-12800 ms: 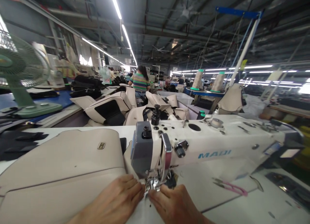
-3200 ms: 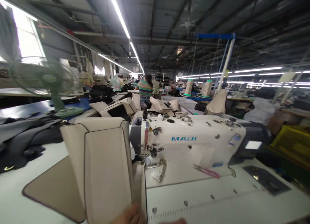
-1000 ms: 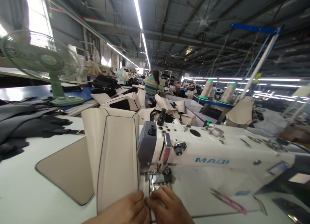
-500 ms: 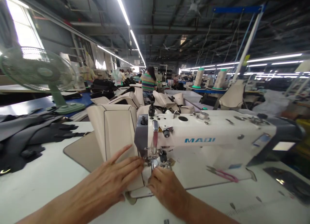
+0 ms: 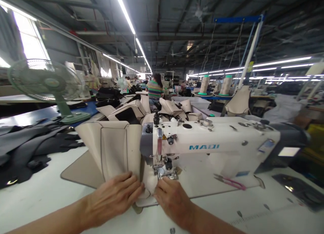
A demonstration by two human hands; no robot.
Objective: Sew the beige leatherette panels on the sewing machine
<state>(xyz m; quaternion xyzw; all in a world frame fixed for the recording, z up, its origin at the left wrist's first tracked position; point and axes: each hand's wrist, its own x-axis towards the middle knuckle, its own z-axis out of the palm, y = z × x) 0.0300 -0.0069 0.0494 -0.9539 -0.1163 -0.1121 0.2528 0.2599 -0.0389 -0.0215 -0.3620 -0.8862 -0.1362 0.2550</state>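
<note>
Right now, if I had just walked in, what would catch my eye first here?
Probably the white sewing machine with blue lettering, right of centre, the person's bare right hand just before its needle area. Left of the machine, the bare left hand rests on a folded beige leather-like piece with dark edging. A round green caged fan stands at far left.

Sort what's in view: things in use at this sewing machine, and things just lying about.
In use, apparently:
- beige piece, left hand on it
- sewing machine, right hand in front

Lying or standing about:
- pink-handled scissors
- dark pieces
- green fan
</note>
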